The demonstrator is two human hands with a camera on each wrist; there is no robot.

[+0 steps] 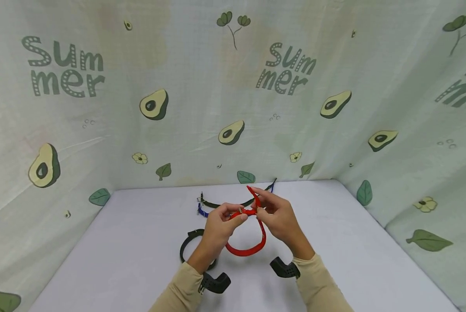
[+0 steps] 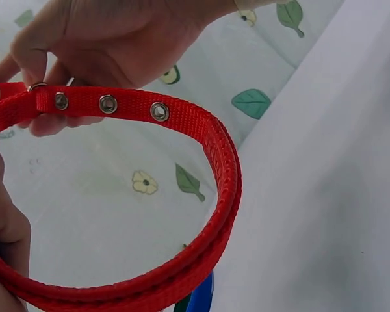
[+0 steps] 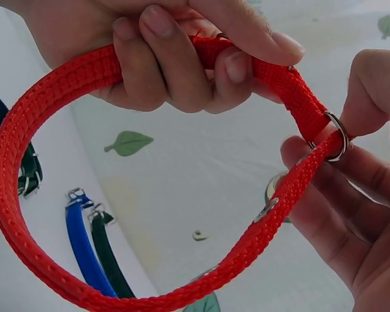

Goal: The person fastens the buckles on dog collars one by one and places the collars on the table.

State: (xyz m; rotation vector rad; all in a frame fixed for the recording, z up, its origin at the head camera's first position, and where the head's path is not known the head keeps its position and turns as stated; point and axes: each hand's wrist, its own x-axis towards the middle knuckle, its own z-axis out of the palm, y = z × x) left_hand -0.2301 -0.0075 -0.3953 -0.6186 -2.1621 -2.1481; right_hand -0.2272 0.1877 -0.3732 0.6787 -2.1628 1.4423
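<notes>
At the ends of inward-angled forearms (image 1: 178, 288), the left hand (image 1: 218, 224) curls round a red collar (image 1: 245, 252) and the right hand (image 1: 278, 216) pinches it near its metal ring (image 3: 346, 140), its loop hanging below them over a white table (image 1: 139, 251) bearing a black collar (image 1: 182, 251), blue collar (image 1: 203, 212) and green collar (image 1: 211, 204).

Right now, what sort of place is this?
Probably a makeshift work booth: a white table, an avocado-print cloth hung behind and beside it, and a hand-held red strap.

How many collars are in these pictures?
4: red collar in the left hand and right hand; dark collar partly behind the left forearm; blue collar and green collar beyond the hands. Others may be hidden.
</notes>
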